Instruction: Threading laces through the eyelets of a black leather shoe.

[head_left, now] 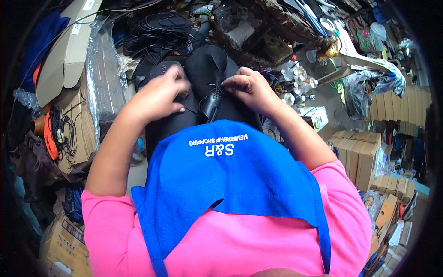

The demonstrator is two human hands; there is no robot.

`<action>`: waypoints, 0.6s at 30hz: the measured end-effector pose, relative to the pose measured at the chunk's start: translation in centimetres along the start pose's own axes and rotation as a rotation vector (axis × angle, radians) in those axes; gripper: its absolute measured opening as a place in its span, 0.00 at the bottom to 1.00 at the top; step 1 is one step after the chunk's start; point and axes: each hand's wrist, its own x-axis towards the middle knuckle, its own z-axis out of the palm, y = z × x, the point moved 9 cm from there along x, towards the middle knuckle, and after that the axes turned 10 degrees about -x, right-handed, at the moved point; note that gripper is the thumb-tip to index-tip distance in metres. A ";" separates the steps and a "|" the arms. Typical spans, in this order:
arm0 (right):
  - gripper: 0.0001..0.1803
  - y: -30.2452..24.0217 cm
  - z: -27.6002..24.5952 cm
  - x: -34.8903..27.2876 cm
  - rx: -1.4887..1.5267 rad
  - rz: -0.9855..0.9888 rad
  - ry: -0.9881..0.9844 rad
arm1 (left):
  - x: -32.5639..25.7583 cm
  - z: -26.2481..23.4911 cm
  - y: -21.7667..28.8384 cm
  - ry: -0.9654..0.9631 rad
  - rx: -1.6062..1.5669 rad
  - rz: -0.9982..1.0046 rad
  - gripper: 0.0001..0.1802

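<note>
Across my dark lap lies a shiny black leather piece (210, 105) with thin cords at its upper end. It looks like a laced shoe upper, though dark on dark hides its outline. My right hand (249, 87) is closed at its right edge, thumb and fingers pinching a thin black lace (218, 87). A short pale sliver shows beside those fingertips; what it is I cannot make out. To the left of the piece, my left hand (167, 92) hovers above my thigh, its thumb apart from the curled fingers. Motion smears those fingertips, hiding whether they hold anything.
Coiled black cord (161, 34) lies beyond my knees. White bottles (295, 76) crowd together at the right. Flat cardboard and a plastic-wrapped bundle (106, 74) stand at the left. Stacked cardboard boxes (357, 157) fill the right side. A blue apron (207, 171) covers my front.
</note>
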 end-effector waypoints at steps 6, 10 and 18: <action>0.16 -0.5 0.4 -0.7 0.023 0.007 -0.064 | -3.2 -7.2 -7.0 0.501 0.199 -0.144 0.05; 0.20 -1.9 0.9 -1.9 -0.223 -0.052 0.001 | -4.0 -7.8 -8.1 0.565 0.250 -0.193 0.13; 0.23 -0.5 1.1 -2.1 -0.169 0.029 -0.004 | -2.4 0.0 1.2 0.524 0.289 0.136 0.11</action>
